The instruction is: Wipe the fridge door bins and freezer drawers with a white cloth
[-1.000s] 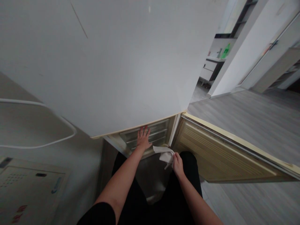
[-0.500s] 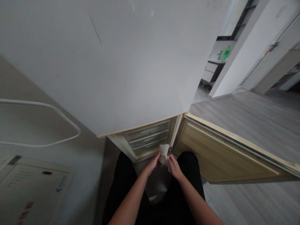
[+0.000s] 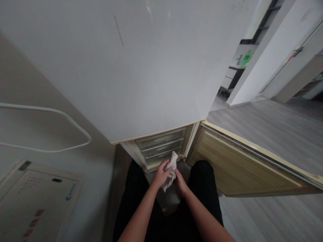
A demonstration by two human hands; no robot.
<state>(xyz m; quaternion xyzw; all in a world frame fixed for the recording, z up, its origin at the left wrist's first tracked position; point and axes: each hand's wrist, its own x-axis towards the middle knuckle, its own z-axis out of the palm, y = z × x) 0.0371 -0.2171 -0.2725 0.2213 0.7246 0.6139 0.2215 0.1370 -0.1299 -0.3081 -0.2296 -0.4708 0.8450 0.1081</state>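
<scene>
Just a crumpled white cloth [image 3: 171, 169], bunched between both hands.

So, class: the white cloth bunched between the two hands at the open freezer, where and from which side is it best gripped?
Probably at the bunched middle of the cloth, from either side, as the left hand and right hand close on it now. Its upper tip and lower tail hang loose and would likely slip.

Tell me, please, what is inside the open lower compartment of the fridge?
Three clear drawer fronts are stacked inside the lower compartment. Their contents cannot be made out. Both hands, left and right, hold a white cloth covering the bottom edge.
</scene>
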